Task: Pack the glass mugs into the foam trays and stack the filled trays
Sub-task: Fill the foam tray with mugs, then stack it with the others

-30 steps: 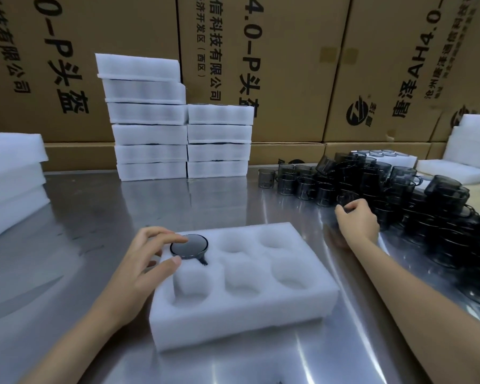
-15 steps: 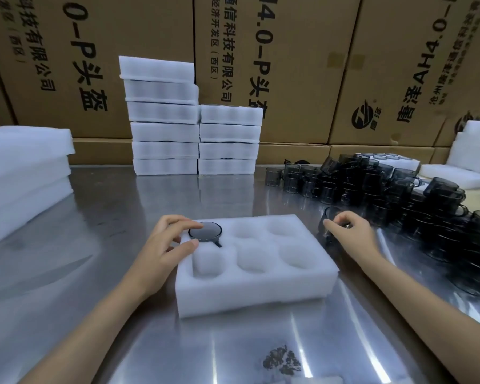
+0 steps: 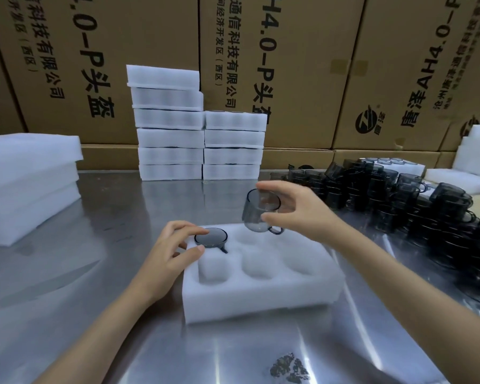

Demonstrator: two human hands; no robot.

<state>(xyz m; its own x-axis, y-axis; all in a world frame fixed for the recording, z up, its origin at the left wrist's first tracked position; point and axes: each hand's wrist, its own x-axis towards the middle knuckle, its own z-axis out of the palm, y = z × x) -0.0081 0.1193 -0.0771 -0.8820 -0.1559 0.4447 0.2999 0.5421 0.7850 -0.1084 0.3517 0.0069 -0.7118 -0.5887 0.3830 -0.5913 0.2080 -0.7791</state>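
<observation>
A white foam tray (image 3: 261,297) with six round pockets lies on the steel table in front of me. One smoky glass mug (image 3: 211,237) sits sunk in the far left pocket, and my left hand (image 3: 175,250) touches its rim with thumb and fingertips. My right hand (image 3: 297,209) holds a second glass mug (image 3: 257,214) by its rim, tilted, in the air just above the far middle pocket. A large heap of dark glass mugs (image 3: 399,195) covers the table at the right.
Two stacks of foam trays (image 3: 197,134) stand at the back against cardboard boxes (image 3: 288,65). More foam pieces (image 3: 25,176) are piled at the left and foam pieces (image 3: 477,162) lie at the far right. A dark smudge (image 3: 288,367) marks the table near me.
My right hand has lifted a mug from the heap and carried it left over the tray. My left hand stays on the mug in the tray.
</observation>
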